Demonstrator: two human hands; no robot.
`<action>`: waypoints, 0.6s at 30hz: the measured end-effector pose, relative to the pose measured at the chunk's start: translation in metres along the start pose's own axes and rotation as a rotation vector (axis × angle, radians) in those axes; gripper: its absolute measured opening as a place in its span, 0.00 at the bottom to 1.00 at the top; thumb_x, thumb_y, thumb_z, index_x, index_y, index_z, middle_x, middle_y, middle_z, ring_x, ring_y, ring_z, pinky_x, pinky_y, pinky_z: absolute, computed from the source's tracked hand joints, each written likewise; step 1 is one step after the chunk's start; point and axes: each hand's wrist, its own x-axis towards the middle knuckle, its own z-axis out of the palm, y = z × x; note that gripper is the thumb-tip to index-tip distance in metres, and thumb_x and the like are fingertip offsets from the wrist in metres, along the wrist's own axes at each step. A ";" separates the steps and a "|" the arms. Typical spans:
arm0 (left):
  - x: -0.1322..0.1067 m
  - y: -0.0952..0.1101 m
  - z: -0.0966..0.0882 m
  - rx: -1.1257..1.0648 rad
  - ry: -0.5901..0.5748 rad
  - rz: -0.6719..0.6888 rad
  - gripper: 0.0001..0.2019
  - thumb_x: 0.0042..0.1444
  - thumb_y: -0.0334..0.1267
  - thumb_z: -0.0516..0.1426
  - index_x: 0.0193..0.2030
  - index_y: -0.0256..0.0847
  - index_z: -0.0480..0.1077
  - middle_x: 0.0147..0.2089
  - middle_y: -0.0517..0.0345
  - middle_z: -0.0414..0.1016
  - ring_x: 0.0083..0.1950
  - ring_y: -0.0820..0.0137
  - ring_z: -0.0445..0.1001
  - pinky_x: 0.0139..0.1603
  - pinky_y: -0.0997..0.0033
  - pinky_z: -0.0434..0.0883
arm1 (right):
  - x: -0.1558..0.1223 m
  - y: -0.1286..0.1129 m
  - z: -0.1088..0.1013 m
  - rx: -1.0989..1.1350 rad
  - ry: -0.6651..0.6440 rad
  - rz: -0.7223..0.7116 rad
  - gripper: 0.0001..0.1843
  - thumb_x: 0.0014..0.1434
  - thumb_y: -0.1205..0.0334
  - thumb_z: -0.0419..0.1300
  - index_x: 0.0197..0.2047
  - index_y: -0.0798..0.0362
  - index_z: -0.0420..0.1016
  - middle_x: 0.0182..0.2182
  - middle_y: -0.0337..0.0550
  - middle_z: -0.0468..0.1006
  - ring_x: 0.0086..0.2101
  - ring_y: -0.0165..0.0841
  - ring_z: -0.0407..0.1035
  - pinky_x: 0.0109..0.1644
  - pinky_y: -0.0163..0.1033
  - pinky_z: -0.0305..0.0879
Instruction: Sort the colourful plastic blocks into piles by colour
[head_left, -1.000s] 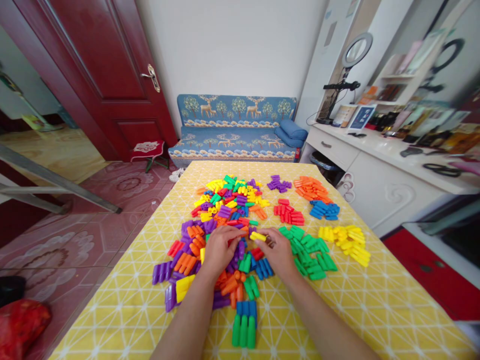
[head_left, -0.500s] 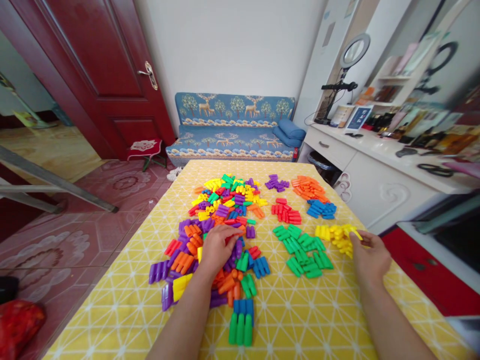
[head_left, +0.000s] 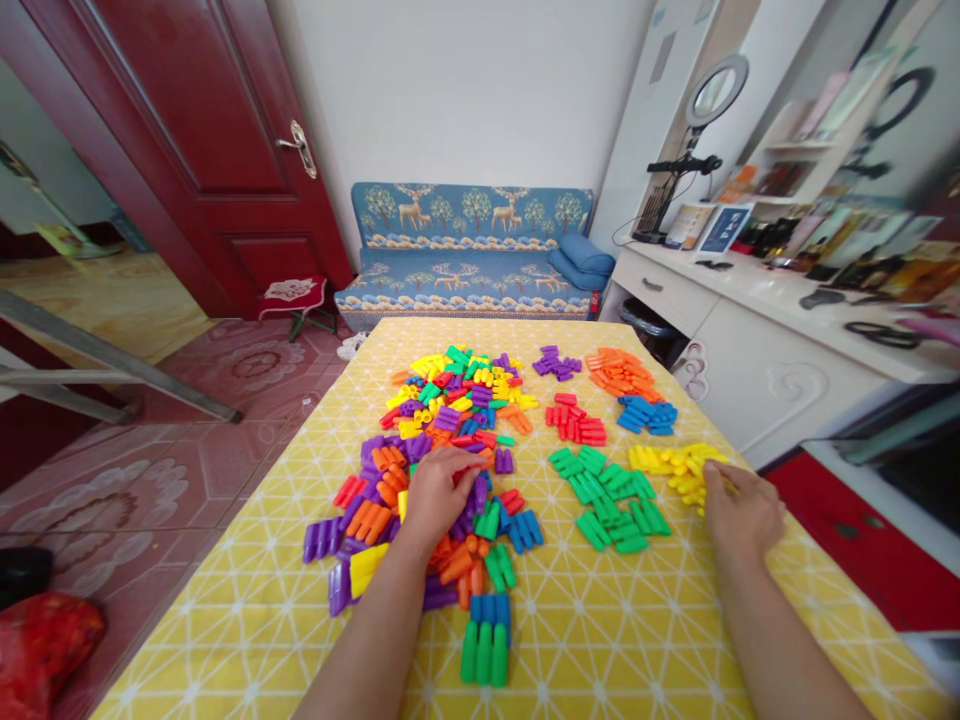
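Observation:
My left hand (head_left: 441, 492) rests over the mixed pile of plastic building blocks (head_left: 367, 522), its fingers bent in a pinch with a red block (head_left: 468, 472) showing at the fingertips. On the right, my right hand (head_left: 746, 512) is closed at the edge of a heap of yellow blocks (head_left: 686, 470). A bit of yellow shows between its thumb and fingers; the rest of that block is hidden. Green blocks (head_left: 611, 500) lie to the left of the yellow heap. A green block (head_left: 484, 652) and a blue block (head_left: 490, 612) lie near me.
Sorted heaps of red blocks (head_left: 575, 420), blue blocks (head_left: 646, 415), orange blocks (head_left: 619, 374) and purple blocks (head_left: 556, 363) lie farther back on the yellow tablecloth (head_left: 600, 640). A second mixed pile (head_left: 457, 390) is behind my left hand. A white dresser (head_left: 780, 350) stands at right.
My right hand has come down slightly onto the yellow heap; the yellow block that stuck out from its fingertips is now mostly covered. My left hand stays in place. The view has shifted slightly.

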 end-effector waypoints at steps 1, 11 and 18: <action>0.000 0.000 0.000 0.000 0.001 -0.001 0.10 0.58 0.32 0.59 0.42 0.51 0.79 0.44 0.60 0.81 0.48 0.65 0.76 0.52 0.62 0.72 | 0.000 0.000 0.001 0.012 0.007 -0.012 0.24 0.56 0.46 0.52 0.39 0.54 0.82 0.43 0.52 0.77 0.45 0.46 0.68 0.53 0.52 0.60; 0.000 -0.002 0.000 0.017 0.005 0.007 0.11 0.57 0.31 0.59 0.42 0.51 0.79 0.44 0.61 0.81 0.48 0.65 0.76 0.52 0.61 0.72 | -0.001 0.002 0.002 0.002 0.065 -0.056 0.26 0.56 0.44 0.50 0.37 0.54 0.81 0.40 0.53 0.78 0.41 0.46 0.69 0.48 0.50 0.61; 0.000 0.001 -0.002 0.005 0.005 0.004 0.11 0.57 0.30 0.59 0.41 0.50 0.79 0.44 0.60 0.81 0.48 0.65 0.77 0.51 0.61 0.72 | -0.001 0.001 0.001 0.000 0.105 -0.029 0.23 0.55 0.45 0.52 0.37 0.53 0.81 0.41 0.52 0.77 0.40 0.47 0.66 0.44 0.52 0.59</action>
